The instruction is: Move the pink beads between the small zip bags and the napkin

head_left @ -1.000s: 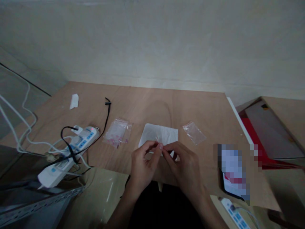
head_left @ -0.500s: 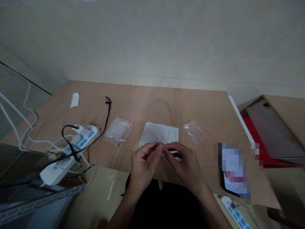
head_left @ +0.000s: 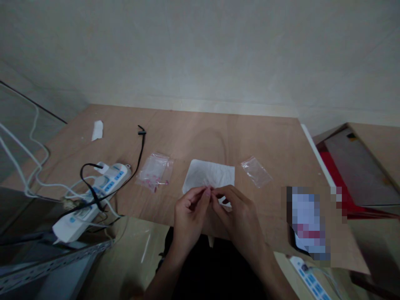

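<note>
Bare wood tabletop spans the middle of the frame. At lower centre my left hand and right hand meet, thumbs and forefingers pinched closed on a tiny piece, too small to identify, probably to steady it from both sides. White sheet lies just beyond; a pink-flecked bag and clear bag flank it, seemingly within reach. Grey wall fills the top.
</note>
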### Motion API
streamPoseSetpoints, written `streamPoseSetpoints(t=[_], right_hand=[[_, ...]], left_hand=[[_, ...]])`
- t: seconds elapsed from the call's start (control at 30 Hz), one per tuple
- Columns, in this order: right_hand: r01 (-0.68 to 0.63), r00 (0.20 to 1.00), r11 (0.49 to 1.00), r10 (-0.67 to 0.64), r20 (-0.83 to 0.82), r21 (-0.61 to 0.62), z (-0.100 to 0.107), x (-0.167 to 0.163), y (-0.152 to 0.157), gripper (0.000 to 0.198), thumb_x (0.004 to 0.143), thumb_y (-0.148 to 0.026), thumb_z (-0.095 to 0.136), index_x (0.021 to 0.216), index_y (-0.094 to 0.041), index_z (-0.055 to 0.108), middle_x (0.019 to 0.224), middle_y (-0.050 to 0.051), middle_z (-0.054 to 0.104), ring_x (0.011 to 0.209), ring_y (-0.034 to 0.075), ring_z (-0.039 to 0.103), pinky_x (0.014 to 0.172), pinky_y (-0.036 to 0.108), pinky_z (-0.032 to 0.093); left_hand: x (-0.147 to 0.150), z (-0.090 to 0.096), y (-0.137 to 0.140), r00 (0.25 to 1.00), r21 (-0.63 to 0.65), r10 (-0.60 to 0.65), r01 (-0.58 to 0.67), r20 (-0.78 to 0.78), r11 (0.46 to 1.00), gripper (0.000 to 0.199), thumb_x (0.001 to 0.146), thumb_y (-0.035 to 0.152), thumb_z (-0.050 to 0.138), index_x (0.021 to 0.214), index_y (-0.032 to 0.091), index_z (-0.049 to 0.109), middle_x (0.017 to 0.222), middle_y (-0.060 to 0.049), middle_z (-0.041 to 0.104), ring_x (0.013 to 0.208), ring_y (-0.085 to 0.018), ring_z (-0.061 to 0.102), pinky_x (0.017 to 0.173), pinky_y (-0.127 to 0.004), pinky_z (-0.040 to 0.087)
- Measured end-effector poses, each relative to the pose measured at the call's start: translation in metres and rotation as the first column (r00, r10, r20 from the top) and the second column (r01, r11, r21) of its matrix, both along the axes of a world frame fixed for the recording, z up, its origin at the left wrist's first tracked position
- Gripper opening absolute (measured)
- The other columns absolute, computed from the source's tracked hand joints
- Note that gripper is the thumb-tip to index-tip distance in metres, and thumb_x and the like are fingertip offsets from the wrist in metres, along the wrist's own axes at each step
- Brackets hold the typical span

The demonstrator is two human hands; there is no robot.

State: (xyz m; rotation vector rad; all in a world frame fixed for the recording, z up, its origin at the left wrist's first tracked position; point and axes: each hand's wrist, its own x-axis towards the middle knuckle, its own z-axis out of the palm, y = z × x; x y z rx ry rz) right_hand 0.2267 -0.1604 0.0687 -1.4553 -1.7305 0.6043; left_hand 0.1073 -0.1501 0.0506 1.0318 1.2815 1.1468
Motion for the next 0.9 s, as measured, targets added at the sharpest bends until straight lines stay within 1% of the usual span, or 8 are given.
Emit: streamPoseSetpoints(t=[0.13,0.23,0.37,0.47,0.53,0.6,0.7,0.9], right_hand=[[0.042,0.995,0.998,-0.047,0.093,0.049,-0.01,-0.002,-0.001,0.013,0.089,-0.017,0.054,0.083,-0.019,0.066,0.079,0.006,0.069,0.067,0.018,0.067,0.058,0.028,0.053],[0.193,0.971,0.977,-0.204,0.125,0.094,-0.014,0.0,-0.003,0.011,0.085,-0.017,0.057,0.077,-0.018,0.063,0.07,0.005,0.067,0.058,0.017,0.064,0.052,0.028,0.051],[0.258,0.956,0.961,-0.269,0.114,0.1,-0.01,0.005,-0.007,0.011,0.08,-0.016,0.06,0.07,-0.02,0.057,0.062,0.002,0.063,0.053,0.016,0.061,0.05,0.028,0.049],[0.1,0.995,0.991,-0.098,-0.036,0.09,-0.007,0.012,-0.009,0.008,0.081,-0.021,0.062,0.089,-0.02,0.061,0.086,0.007,0.069,0.082,0.021,0.068,0.071,0.033,0.056],[-0.073,0.981,0.997,0.078,-0.178,0.031,-0.008,0.018,-0.007,0.046,0.077,-0.031,0.071,0.12,-0.022,0.055,0.123,0.012,0.063,0.115,0.025,0.06,0.093,0.042,0.052],[-0.263,0.925,0.963,0.235,-0.297,-0.056,-0.013,0.024,-0.003,0.079,0.069,-0.04,0.08,0.138,-0.026,0.043,0.142,0.012,0.051,0.131,0.027,0.049,0.106,0.046,0.043],[-0.406,0.838,0.911,0.336,-0.429,-0.078,-0.024,0.029,0.004,0.077,0.066,-0.044,0.082,0.134,-0.031,0.05,0.135,0.008,0.059,0.128,0.026,0.053,0.109,0.046,0.04],[-0.329,0.808,0.943,0.253,-0.532,-0.051,-0.037,0.025,0.008,0.061,0.067,-0.043,0.081,0.123,-0.029,0.062,0.11,0.007,0.068,0.103,0.023,0.064,0.092,0.04,0.051]], left_hand=[[-0.005,0.001,-0.001,0.964,0.037,-0.057,0.069,-0.262,0.997,0.018,0.083,0.03,0.058,0.084,0.017,0.071,0.081,-0.005,0.076,0.078,-0.019,0.073,0.068,-0.026,0.056],[-0.013,0.01,-0.001,0.811,0.044,-0.067,0.113,-0.581,0.993,0.016,0.08,0.026,0.055,0.068,0.018,0.063,0.062,-0.001,0.069,0.058,-0.016,0.067,0.055,-0.024,0.049],[-0.02,0.025,-0.001,0.646,0.068,-0.062,0.174,-0.761,0.982,0.02,0.078,0.025,0.049,0.059,0.02,0.049,0.053,0.002,0.057,0.049,-0.014,0.057,0.051,-0.024,0.038],[-0.018,0.03,-0.001,0.616,0.067,-0.094,0.233,-0.782,0.97,0.021,0.082,0.024,0.042,0.061,0.021,0.045,0.054,0.002,0.052,0.051,-0.015,0.052,0.052,-0.026,0.035],[-0.016,0.029,-0.001,0.649,0.054,-0.159,0.295,-0.744,0.954,0.022,0.085,0.025,0.038,0.064,0.022,0.043,0.057,0.002,0.051,0.053,-0.015,0.051,0.053,-0.026,0.034],[-0.015,0.028,-0.001,0.691,0.042,-0.232,0.356,-0.685,0.934,0.024,0.089,0.026,0.036,0.066,0.022,0.043,0.059,0.002,0.051,0.055,-0.014,0.051,0.054,-0.025,0.035],[-0.016,0.027,0.0,0.731,0.02,-0.311,0.406,-0.608,0.914,0.025,0.093,0.029,0.036,0.073,0.021,0.048,0.065,0.001,0.054,0.061,-0.015,0.054,0.058,-0.025,0.038],[-0.022,0.034,0.001,0.73,-0.05,-0.384,0.434,-0.566,0.9,0.028,0.092,0.032,0.04,0.067,0.02,0.048,0.061,0.003,0.052,0.058,-0.013,0.051,0.056,-0.025,0.036]])
